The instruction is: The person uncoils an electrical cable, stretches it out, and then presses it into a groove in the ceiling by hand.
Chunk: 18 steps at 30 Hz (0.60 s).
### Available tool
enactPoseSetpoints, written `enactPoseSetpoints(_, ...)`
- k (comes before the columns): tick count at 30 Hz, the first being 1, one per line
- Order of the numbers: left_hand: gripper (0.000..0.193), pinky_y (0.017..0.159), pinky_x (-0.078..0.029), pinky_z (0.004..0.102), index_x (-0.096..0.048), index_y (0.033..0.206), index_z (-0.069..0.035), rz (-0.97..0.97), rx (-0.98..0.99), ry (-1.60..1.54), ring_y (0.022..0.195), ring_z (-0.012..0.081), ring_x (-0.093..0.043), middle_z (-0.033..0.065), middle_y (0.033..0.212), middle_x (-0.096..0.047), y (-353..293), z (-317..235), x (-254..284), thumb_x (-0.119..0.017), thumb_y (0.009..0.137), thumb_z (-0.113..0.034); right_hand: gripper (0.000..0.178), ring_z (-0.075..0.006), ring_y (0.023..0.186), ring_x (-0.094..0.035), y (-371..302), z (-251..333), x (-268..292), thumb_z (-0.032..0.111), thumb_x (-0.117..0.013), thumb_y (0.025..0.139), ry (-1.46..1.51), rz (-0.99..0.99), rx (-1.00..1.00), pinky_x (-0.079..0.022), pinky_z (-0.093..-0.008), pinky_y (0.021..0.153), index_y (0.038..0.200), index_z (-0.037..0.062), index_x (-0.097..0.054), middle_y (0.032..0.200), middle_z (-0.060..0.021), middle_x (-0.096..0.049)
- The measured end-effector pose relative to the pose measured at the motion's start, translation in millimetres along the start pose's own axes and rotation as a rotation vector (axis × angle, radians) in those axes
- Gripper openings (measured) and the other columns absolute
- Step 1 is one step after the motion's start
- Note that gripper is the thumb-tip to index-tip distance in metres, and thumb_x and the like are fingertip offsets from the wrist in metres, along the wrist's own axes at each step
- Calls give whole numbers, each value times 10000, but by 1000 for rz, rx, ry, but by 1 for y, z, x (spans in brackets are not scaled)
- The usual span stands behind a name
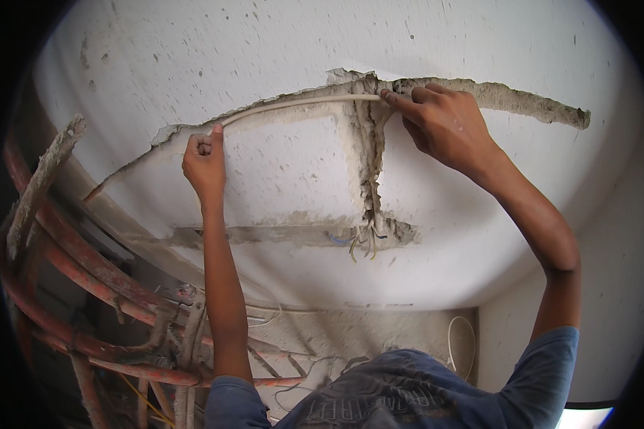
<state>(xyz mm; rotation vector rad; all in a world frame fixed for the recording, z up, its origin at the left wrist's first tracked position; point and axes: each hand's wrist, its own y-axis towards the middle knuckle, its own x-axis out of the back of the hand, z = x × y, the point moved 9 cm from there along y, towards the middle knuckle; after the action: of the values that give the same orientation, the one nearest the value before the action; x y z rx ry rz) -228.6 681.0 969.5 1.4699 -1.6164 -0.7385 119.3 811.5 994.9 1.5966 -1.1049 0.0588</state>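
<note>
A pale, flexible conduit or cable (300, 102) runs along a rough channel (526, 102) cut across the white wall. My left hand (205, 161) pinches its left part, thumb up, at the channel's lower edge. Farther right, my right hand (444, 121) has its fingers on the other end, index finger pointing left at the spot where a vertical channel (368, 154) meets the long one. What lies under the right fingers is partly hidden. Several thin coloured wires (365, 239) stick out at the bottom of the vertical channel.
Red, plaster-crusted metal scaffold frames (86, 279) stand at the lower left, with a rough wooden pole (43, 182) leaning there. A looped pale cable (461, 343) rests by the wall corner below. A lower horizontal groove (279, 234) crosses the wall.
</note>
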Motion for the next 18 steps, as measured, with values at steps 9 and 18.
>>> enactPoseSetpoints(9, 309, 569, -400, 225, -667, 1026, 19, -173, -28, -208, 582, 70, -427, -7, 679, -549, -25, 19, 14, -659, 906, -266, 471, -230, 493, -553, -15, 10, -8, 57, -591, 808, 57, 18, -147, -429, -361, 452, 1254, 207, -613, 610, -63, -572)
enactPoseSetpoints(18, 250, 668, -524, 307, -662, 1080, 54, -183, -20, -24, 766, 219, -675, 170, 895, -697, -108, 69, 15, -609, 920, -131, 437, -220, 524, -565, -54, -13, 31, 29, -603, 814, 127, 24, -320, -450, -354, 506, 1214, 201, -642, 646, -60, -581)
